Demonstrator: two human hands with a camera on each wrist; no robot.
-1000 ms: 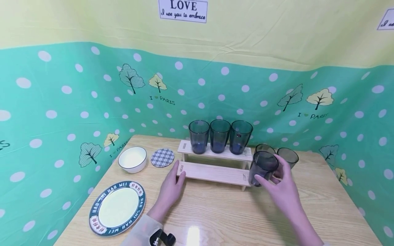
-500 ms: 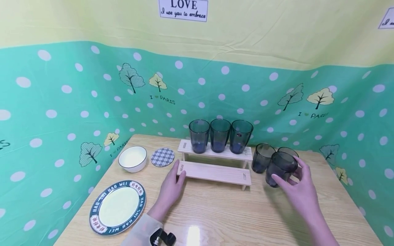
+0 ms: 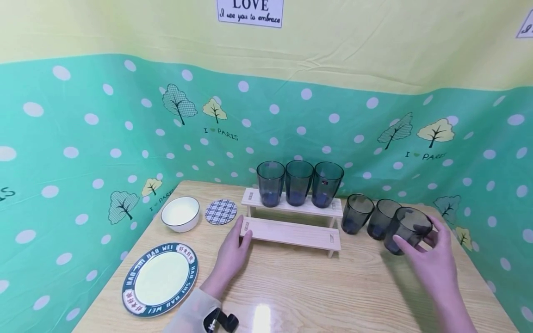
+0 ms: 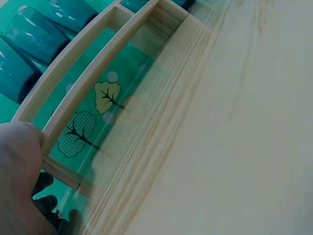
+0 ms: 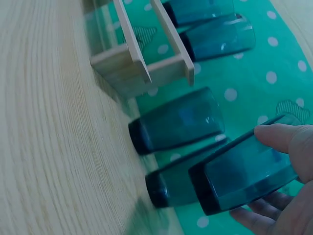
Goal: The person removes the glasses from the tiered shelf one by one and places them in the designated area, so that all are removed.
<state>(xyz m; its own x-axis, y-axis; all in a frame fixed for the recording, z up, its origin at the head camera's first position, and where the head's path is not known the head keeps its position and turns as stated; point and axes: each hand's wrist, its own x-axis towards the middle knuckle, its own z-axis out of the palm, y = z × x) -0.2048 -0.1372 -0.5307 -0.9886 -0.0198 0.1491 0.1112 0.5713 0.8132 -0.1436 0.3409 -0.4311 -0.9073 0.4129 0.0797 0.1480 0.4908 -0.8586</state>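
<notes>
My right hand (image 3: 437,259) grips a dark tinted glass (image 3: 405,230) around its side, thumb in front and fingers behind. In the right wrist view this glass (image 5: 244,169) is held above the table, overlapping one of two similar glasses standing behind it, the nearer glass (image 3: 382,219) and the farther glass (image 3: 356,215). My left hand (image 3: 231,252) holds the left end of the lower tier of a two-step wooden rack (image 3: 291,233), thumb on top. Three taller tinted glasses (image 3: 299,184) stand in a row on the upper tier. The lower tier is bare.
A white bowl (image 3: 180,214) and a checked round coaster (image 3: 221,212) lie left of the rack. Nearer the front left is a plate with a blue-green rim (image 3: 190,277). A polka-dot cloth (image 3: 233,152) hangs behind and beside the wooden table (image 3: 308,291).
My right hand has carried the glass rightward from the rack's right end, past the two standing glasses, which show more fully now. My left hand has stayed on the rack.
</notes>
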